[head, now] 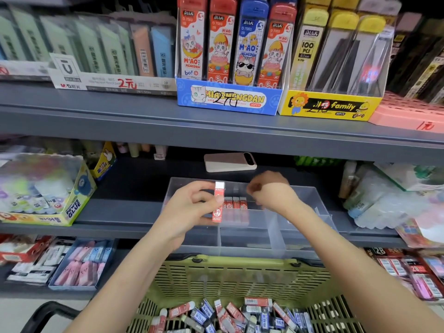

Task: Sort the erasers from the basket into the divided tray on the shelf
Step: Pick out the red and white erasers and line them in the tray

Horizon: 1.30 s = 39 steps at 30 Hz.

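Shelf tray (242, 239) held few erasers (236, 203), basket (240, 277) heaped.
My left hand (189, 207) pinched a red eraser (218, 200); right hand (271, 191) blurred, I couldn't tell.

**What I cannot read from this feed**

The right hand (271, 193), just off centre toward 2 o'clock, is smeared by motion; I can't tell how its fingers lie or whether they hold anything. It covers the right end of the row of red erasers (236, 203) in the divided tray (245, 239), so I can't count them. The left hand (192, 207) hides part of the red eraser (218, 212) it pinches (its small print is unreadable). At 6 o'clock the basket (240, 280) and its loose erasers (240, 313) run off the bottom edge. The glue box (69, 207) at 9 o'clock and the clear bags (384, 203) at 3 o'clock are blurred.
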Each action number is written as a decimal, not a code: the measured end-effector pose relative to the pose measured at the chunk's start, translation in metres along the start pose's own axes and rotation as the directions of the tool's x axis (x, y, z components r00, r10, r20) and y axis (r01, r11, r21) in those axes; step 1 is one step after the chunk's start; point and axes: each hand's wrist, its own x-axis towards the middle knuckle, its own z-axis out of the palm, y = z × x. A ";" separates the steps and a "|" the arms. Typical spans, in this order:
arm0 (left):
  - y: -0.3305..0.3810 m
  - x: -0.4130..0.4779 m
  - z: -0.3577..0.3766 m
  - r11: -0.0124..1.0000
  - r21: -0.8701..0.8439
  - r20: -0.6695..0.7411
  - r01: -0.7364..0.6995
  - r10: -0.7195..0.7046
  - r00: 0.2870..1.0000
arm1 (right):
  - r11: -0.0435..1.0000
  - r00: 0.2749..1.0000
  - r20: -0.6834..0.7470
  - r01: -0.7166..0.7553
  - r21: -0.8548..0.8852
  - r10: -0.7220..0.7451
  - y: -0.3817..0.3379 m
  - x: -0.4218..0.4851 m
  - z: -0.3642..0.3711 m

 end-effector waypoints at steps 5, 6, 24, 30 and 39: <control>0.001 0.004 0.015 0.995 0.073 0.013 -0.066 0.066 0.998 | 0.543 0.949 0.045 0.139 0.828 -0.313 -0.004 -0.049 -0.017; 0.001 0.005 0.020 0.992 0.089 0.005 -0.087 0.087 0.996 | 0.540 0.947 0.034 0.152 0.828 -0.319 -0.003 -0.052 -0.016; -0.025 -0.013 0.014 0.493 0.821 0.095 -0.286 0.377 0.921 | 0.707 0.939 -0.048 0.223 -0.671 -0.342 0.035 0.004 -0.006; -0.028 -0.012 0.009 0.523 0.807 0.077 -0.273 0.364 0.928 | 0.808 0.979 -0.040 0.143 -0.572 -0.201 0.044 0.005 -0.004; -0.030 -0.011 0.011 0.537 0.805 0.064 -0.252 0.344 0.937 | 0.904 0.997 -0.081 -0.019 -0.426 -0.018 0.036 0.011 0.003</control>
